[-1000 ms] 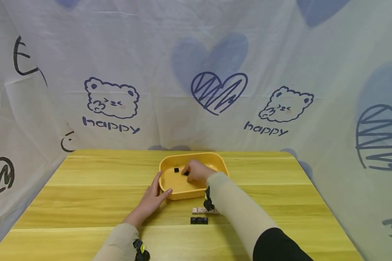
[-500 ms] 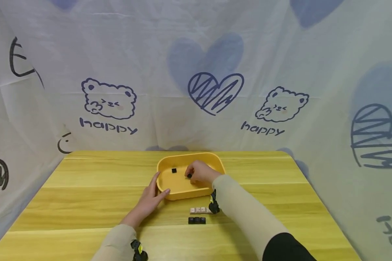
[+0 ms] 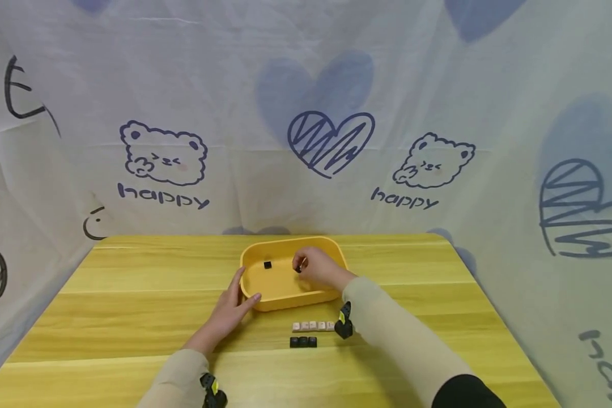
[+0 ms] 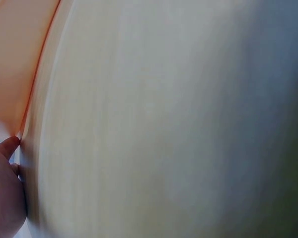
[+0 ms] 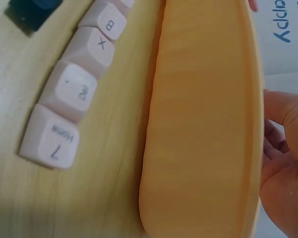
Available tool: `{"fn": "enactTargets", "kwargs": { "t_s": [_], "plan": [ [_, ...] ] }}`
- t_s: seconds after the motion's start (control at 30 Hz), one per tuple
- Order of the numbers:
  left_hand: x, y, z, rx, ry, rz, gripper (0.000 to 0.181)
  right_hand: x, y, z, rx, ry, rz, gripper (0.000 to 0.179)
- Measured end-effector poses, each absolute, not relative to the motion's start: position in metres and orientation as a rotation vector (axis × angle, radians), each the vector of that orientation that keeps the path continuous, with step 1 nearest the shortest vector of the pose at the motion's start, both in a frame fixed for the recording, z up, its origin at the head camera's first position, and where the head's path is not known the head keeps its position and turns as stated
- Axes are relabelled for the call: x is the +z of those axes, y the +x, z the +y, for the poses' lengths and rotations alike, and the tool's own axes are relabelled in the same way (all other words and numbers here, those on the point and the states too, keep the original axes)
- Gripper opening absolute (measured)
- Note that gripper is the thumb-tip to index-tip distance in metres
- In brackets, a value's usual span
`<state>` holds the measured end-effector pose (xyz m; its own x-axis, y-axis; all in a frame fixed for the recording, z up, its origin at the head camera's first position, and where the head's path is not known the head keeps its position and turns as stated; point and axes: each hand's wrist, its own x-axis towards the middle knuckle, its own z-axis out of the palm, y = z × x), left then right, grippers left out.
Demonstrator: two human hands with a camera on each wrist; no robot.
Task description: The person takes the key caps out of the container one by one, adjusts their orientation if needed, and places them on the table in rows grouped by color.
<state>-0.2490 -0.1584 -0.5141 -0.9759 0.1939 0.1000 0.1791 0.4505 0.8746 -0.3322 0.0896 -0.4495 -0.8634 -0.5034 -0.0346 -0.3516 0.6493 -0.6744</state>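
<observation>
Over the inside of a yellow tray [image 3: 285, 303], my right hand [image 3: 318, 266] pinches a small black keycap [image 3: 298, 268], mostly hidden by the fingers. Another black keycap [image 3: 267, 264] lies on the tray floor toward the left. My left hand [image 3: 226, 311] rests against the tray's near left corner, thumb at the front rim and straight fingers along the left side. In front of the tray, a row of several white keycaps [image 3: 313, 326] lies on the table, some with printed legends such as "Home 7" and "Del" in the right wrist view. Nearer still is a row of three black keycaps [image 3: 303, 342].
The wooden table [image 3: 148, 294] stretches out on both sides of the tray. A pale cloth [image 3: 265, 187] printed with hearts and bears hangs behind it and at the sides. My right sleeve [image 3: 398, 328] crosses the table just right of the keycap rows.
My right hand has drawn slightly right and up from the tray floor with the black keycap between its fingers. The right end of the white row shows more. The left hand keeps its place.
</observation>
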Motion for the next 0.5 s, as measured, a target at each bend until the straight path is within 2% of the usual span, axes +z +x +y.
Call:
{"fn": "enactTargets", "kwargs": {
  "t_s": [0.5],
  "plan": [
    [-0.512, -0.249, -0.160, 1.582, 0.335, 2.662, 0.086, -0.434, -0.306, 0.122, -1.155, -0.717, 2.706, 0.019]
  ]
}}
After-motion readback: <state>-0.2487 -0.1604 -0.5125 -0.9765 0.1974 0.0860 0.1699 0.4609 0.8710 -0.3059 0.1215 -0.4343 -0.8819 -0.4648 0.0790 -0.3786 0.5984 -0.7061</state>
